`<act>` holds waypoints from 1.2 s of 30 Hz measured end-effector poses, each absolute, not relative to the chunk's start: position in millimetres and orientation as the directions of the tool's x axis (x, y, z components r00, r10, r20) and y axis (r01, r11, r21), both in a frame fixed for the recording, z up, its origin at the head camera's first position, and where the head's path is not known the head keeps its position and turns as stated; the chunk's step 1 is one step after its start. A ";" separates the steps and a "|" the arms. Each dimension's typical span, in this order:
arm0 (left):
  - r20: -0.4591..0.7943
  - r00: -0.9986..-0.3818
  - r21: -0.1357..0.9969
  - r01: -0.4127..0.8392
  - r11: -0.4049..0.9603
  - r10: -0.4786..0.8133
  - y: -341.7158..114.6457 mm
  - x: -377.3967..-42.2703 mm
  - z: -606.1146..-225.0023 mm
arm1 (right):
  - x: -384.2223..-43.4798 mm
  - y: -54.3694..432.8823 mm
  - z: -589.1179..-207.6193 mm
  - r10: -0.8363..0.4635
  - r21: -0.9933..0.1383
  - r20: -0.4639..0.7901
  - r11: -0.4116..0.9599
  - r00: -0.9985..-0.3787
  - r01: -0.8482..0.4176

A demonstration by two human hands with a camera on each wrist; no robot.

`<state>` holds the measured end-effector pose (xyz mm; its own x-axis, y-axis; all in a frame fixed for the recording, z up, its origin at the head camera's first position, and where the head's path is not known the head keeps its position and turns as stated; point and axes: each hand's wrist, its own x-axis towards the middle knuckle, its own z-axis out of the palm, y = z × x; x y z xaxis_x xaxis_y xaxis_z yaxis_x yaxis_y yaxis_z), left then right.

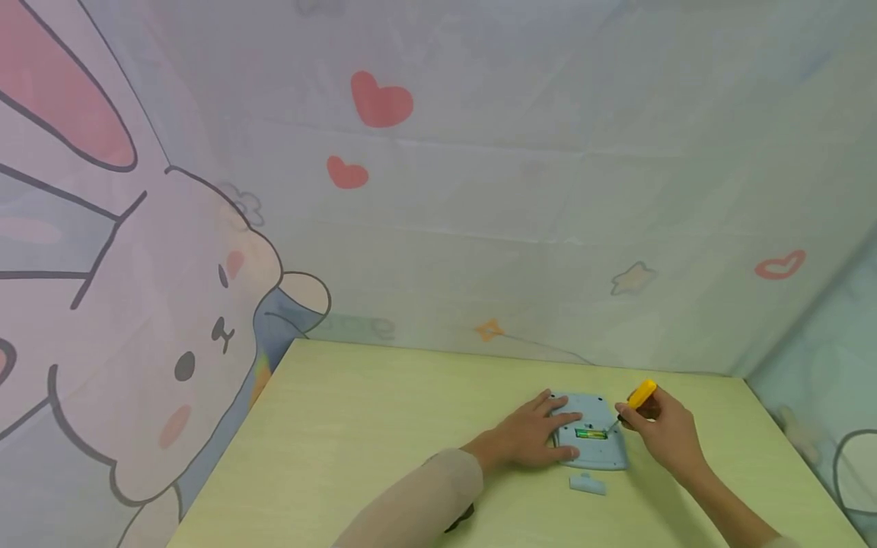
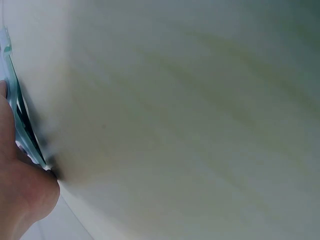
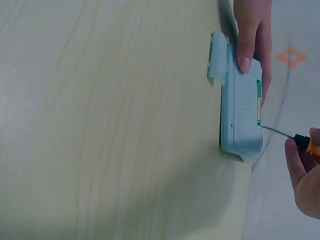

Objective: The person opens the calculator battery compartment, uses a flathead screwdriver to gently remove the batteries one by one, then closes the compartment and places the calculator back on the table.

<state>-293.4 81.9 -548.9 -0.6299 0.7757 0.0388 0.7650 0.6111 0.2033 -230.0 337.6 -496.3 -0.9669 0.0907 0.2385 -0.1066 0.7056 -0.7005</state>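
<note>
A light-blue flat device (image 1: 597, 457), perhaps a calculator, lies back side up with its battery slot uncovered. Inside the slot is a green battery (image 1: 591, 434). My left hand (image 1: 530, 435) rests on the device's left side, fingers spread over its back. My right hand (image 1: 670, 435) pinches the yellow handle of a screwdriver (image 1: 642, 393). The screwdriver's thin metal shaft (image 3: 279, 131) slants down, its tip right at the slot's right end. The loose battery cover (image 1: 587, 484) lies on the table, just in front of the device. In the left wrist view only the device's edge (image 2: 24, 122) shows.
The pale wood-grain table (image 1: 370, 426) reaches back to a hanging cloth (image 1: 479, 190) printed with hearts and a rabbit. A dark object (image 1: 460, 519) shows partly from under the left sleeve (image 1: 425, 495).
</note>
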 end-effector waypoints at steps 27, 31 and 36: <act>0.046 -0.626 0.206 0.768 0.606 0.778 82.3 -293.3 -549.1 | -222.7 338.1 -495.8 0.135 -0.810 0.111 0.587 -0.985 -0.011; 0.045 -0.630 0.208 0.765 0.610 0.775 82.1 -293.0 -549.6 | -223.0 338.3 -498.4 0.138 -0.812 0.119 0.583 -0.983 -0.017; 0.048 -0.630 0.207 0.765 0.609 0.775 82.0 -292.7 -548.7 | -222.2 339.1 -501.0 0.134 -0.777 0.152 0.629 -0.979 -0.035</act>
